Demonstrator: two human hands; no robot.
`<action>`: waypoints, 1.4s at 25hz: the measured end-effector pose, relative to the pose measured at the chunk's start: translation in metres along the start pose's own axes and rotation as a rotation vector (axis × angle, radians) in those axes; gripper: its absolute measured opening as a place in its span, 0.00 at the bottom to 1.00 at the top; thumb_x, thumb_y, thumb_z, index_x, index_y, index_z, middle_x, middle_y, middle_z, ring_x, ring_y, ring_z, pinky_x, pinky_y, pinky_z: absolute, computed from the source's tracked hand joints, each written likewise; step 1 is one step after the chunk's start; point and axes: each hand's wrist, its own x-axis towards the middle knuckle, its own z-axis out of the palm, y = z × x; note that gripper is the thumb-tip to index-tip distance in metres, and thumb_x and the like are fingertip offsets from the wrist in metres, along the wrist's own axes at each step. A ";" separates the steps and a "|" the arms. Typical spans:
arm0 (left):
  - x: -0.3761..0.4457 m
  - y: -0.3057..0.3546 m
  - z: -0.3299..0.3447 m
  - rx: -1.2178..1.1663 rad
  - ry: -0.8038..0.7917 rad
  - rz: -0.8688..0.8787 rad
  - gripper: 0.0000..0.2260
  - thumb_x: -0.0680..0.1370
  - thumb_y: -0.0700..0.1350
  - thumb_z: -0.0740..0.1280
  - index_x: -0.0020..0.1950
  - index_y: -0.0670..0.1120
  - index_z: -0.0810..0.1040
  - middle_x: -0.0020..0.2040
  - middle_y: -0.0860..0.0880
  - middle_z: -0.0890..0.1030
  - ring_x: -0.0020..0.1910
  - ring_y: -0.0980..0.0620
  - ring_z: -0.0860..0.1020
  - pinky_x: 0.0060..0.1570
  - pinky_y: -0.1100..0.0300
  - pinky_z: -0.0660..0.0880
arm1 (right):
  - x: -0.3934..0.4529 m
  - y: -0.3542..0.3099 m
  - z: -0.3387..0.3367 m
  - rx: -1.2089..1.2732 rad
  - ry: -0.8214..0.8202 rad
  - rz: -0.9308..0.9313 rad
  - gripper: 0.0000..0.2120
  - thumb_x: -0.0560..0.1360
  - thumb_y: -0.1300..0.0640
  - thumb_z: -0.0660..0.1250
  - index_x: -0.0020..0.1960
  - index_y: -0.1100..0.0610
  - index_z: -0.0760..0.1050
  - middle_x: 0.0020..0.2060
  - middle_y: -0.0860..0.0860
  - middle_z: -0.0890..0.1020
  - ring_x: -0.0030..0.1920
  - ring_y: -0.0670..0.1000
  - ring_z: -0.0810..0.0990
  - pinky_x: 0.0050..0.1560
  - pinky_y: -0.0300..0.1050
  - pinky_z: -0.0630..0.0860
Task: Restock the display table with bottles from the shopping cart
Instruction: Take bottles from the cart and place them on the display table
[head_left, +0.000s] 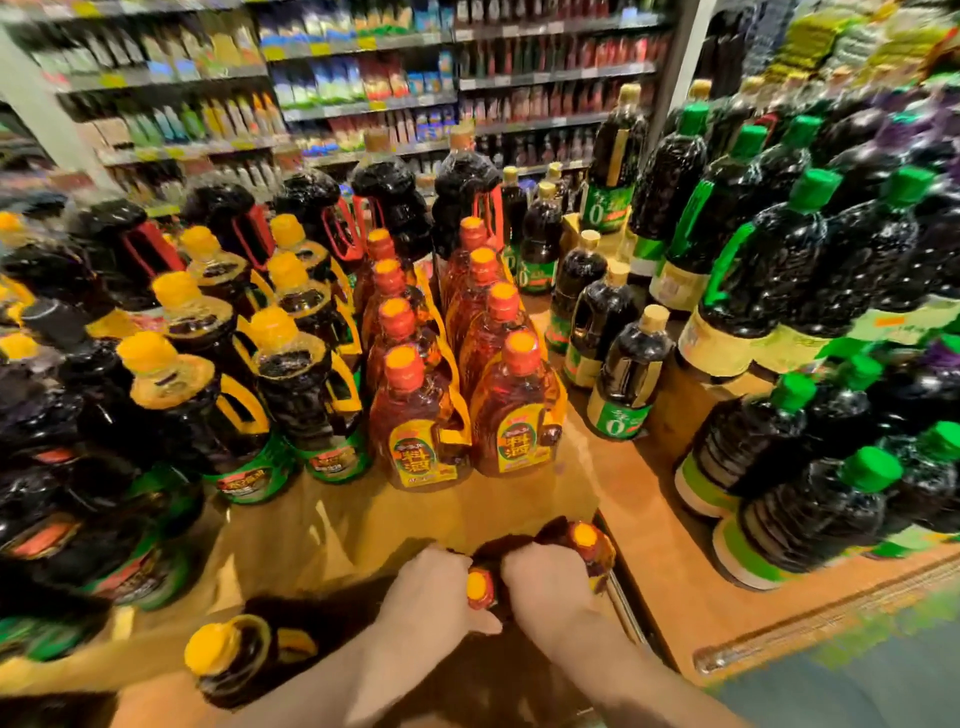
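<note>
At the near edge of the wooden display table (519, 499), low in the view, both hands are gripping amber bottles with orange caps: the left hand (436, 597) is curling its fingers round the neck of the left bottle (480, 587), and the right hand (545, 587) is closing its fingers round the right bottle (587, 545); the two bottles are lying tilted and touching each other, just above the table's near edge, and motion blur is hiding whether they are resting on it

Near left of the hands, a dark bottle with a yellow cap (228, 654) is leaning over at the table's near edge

Farther in, at the middle, two rows of amber bottles with orange caps and yellow handles (457, 374) are standing upright, running away from the viewer

Left of them, rows of dark bottles with yellow caps (244, 374) are standing, with red-handled dark bottles (322, 218) behind

On the right, dark bottles with green caps (810, 291) are standing in stacked tiers; beige-capped dark bottles (623, 364) are standing between these and the amber rows

At the far side, store shelves (363, 78) are showing blurred goods
</note>
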 end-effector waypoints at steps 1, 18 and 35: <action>0.005 0.005 0.002 0.009 -0.011 -0.010 0.31 0.66 0.68 0.73 0.63 0.51 0.78 0.59 0.48 0.79 0.56 0.48 0.77 0.56 0.55 0.73 | 0.000 0.003 0.000 0.003 0.005 0.007 0.13 0.77 0.65 0.57 0.52 0.57 0.79 0.52 0.55 0.82 0.52 0.59 0.80 0.45 0.48 0.74; -0.018 0.010 -0.029 0.278 0.151 0.041 0.32 0.71 0.69 0.67 0.66 0.50 0.72 0.61 0.49 0.77 0.57 0.49 0.78 0.50 0.56 0.76 | -0.035 0.016 -0.047 0.131 0.237 0.071 0.08 0.76 0.56 0.61 0.52 0.55 0.77 0.48 0.54 0.81 0.49 0.58 0.80 0.40 0.44 0.68; -0.214 0.048 0.021 0.438 0.186 1.056 0.16 0.75 0.59 0.64 0.59 0.55 0.75 0.58 0.53 0.77 0.60 0.49 0.77 0.49 0.56 0.74 | -0.296 -0.113 0.060 0.374 0.480 0.879 0.10 0.76 0.49 0.61 0.52 0.53 0.75 0.50 0.54 0.80 0.53 0.60 0.79 0.43 0.48 0.72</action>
